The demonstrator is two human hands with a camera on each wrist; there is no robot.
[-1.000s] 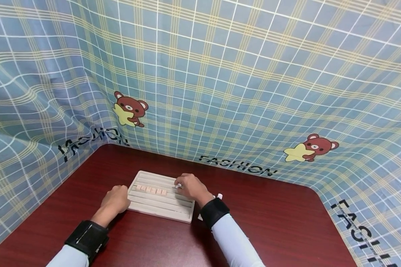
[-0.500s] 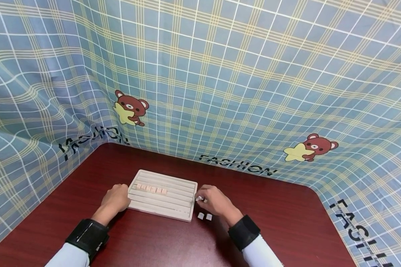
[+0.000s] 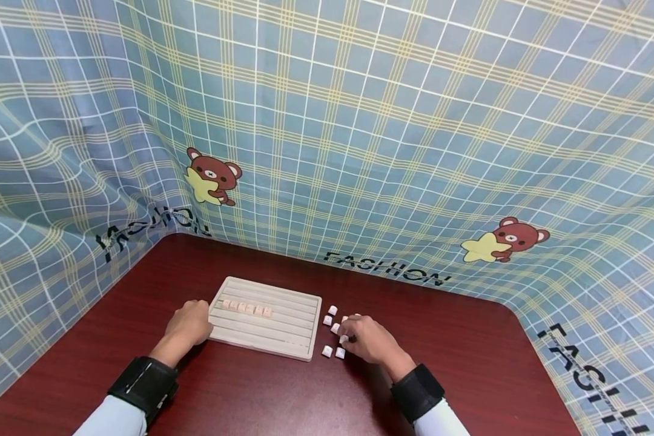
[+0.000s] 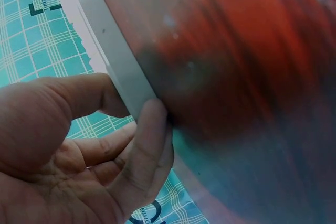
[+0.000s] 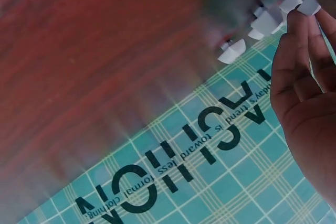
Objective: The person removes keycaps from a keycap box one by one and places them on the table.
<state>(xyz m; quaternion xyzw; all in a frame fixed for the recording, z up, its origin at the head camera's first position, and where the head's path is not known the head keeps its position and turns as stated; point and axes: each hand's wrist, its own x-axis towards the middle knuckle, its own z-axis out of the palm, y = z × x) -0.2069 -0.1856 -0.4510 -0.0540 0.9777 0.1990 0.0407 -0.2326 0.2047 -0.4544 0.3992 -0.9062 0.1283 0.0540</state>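
Note:
My left hand (image 3: 188,325) grips the left edge of a white slotted tray (image 3: 289,350); in the left wrist view the thumb and fingers clasp its rim (image 4: 113,38) from both sides. A row of pale pink keycaps (image 3: 249,309) sits in one of the upper slots, toward the left. My right hand (image 3: 367,339) is low over loose white keycaps (image 3: 327,351) on the table, right of the tray. Seen in the right wrist view, its thumb and fingers pinch one white keycap (image 5: 310,5). Part of the cluster is hidden behind this hand.
The dark red table (image 3: 272,399) carries everything. Blue checked cloth (image 3: 327,151) with bears and lettering hangs along the back and both sides. Another loose keycap (image 5: 232,52) lies near the right hand in the right wrist view.
My right hand has moved from over the tray's right part, rightward and down to the loose keycaps, uncovering the tray's right side. The left hand and the keycap row stay put.

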